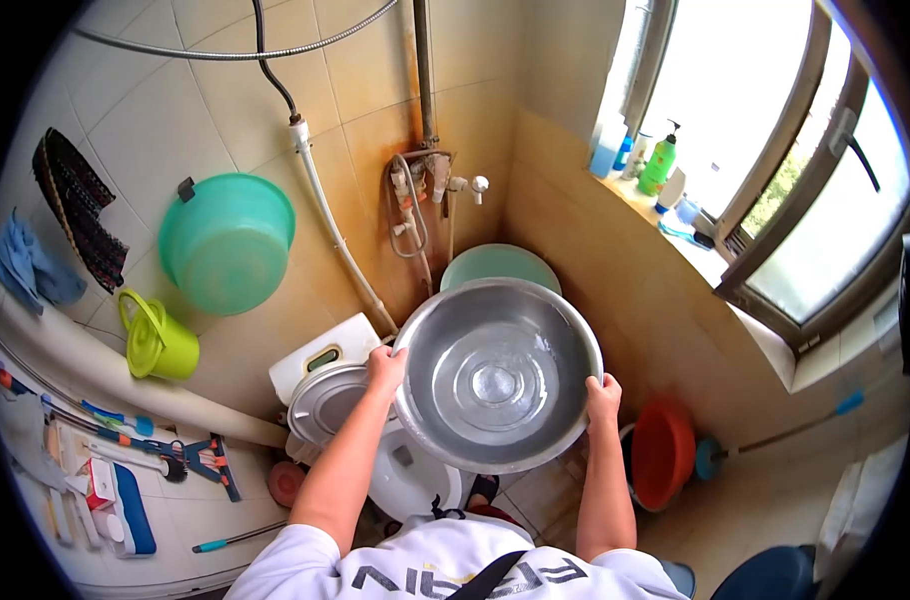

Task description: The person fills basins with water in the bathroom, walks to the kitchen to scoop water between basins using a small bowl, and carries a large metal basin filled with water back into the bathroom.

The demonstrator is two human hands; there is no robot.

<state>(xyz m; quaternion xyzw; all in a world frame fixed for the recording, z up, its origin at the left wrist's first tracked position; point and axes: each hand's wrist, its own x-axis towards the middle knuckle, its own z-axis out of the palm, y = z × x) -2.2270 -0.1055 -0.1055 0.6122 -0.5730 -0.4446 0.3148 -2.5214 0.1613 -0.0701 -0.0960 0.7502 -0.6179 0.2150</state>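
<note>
A wide grey metal basin (435,430) is held up in front of my body, with what looks like a little clear water at its bottom. My left hand (386,368) grips the rim on the left side, thumb over the edge. On the opposite side, my right hand (603,396) is closed on the rim too. The fingers beneath the rim are hidden on both sides. Below the basin, partly covered by it, is a white toilet (400,485) with its lid (327,405) raised. A pale green tub (500,262) shows behind the basin's far rim.
A teal basin (227,245) and a lime-green bucket (163,340) hang on the left wall. Red basins (663,455) stand at the right wall. Bottles, including a green pump bottle (658,165), line the windowsill. Faucet pipes (415,190) run up the corner.
</note>
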